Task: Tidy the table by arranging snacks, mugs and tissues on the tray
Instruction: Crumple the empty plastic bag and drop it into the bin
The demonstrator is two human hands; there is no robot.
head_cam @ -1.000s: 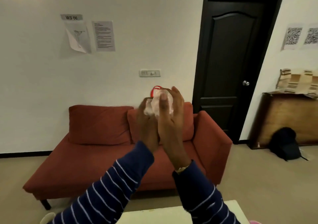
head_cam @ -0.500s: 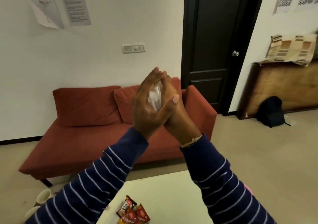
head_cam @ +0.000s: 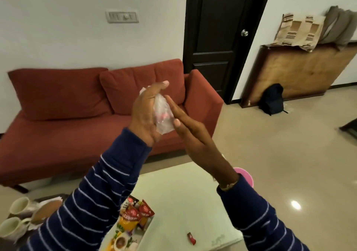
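Observation:
My left hand (head_cam: pixel 144 113) is raised in front of me and closed on a crumpled clear plastic wrapper (head_cam: pixel 163 119) with a bit of red inside. My right hand (head_cam: pixel 193 135) is held flat, fingers straight, its fingertips against the wrapper's right side. Below, on the white table (head_cam: pixel 183 192), several red and orange snack packets (head_cam: pixel 135 215) lie partly under my left sleeve. A small red wrapper piece (head_cam: pixel 191 241) lies near the front edge. Two white mugs (head_cam: pixel 18 207) (head_cam: pixel 8 229) stand at the far left on a dark tray (head_cam: pixel 41 199).
A red sofa (head_cam: pixel 63 115) stands behind the table against the white wall. A pink round object (head_cam: pixel 245 175) peeks out past the table's right side. A dark door (head_cam: pixel 218 34), a wooden board (head_cam: pixel 301 73) and a black backpack (head_cam: pixel 272 99) are at the right.
The view has tipped down, so the table, snacks and mugs now show. My hands have come lower; the right palm has slid off the wrapper, which the left hand now grips.

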